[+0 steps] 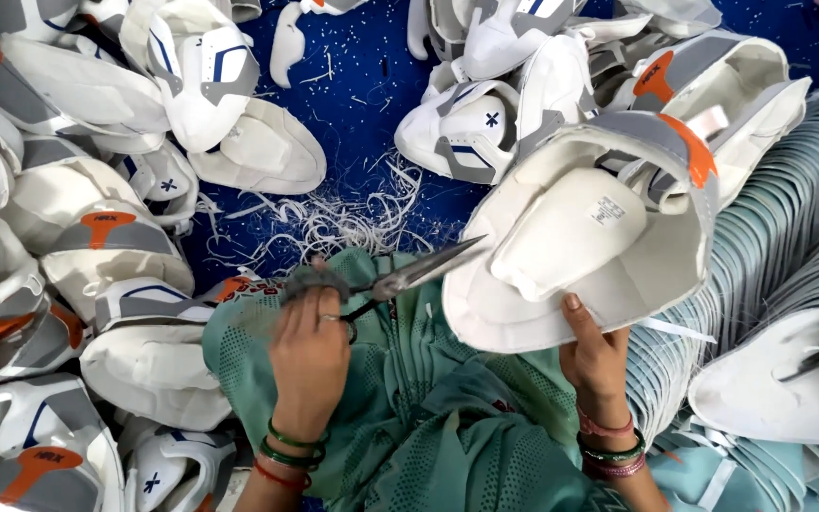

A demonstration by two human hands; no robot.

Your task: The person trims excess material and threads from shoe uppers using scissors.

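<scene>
Scissors are pointing toward two o'clock as we are gripping their handles tightly in our left hand. Our right hand is pinching the white shoe upper at its five o'clock edge, above green cloth.

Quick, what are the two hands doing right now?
Left hand: closed on the scissors, blades pointing at the shoe upper.
Right hand: grip closed on the white shoe upper, held at its lower edge.

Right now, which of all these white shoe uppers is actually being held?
The shoe upper gripped by the right hand, lining up, facing the scissors in the left hand. The others lie in heaps.
</scene>
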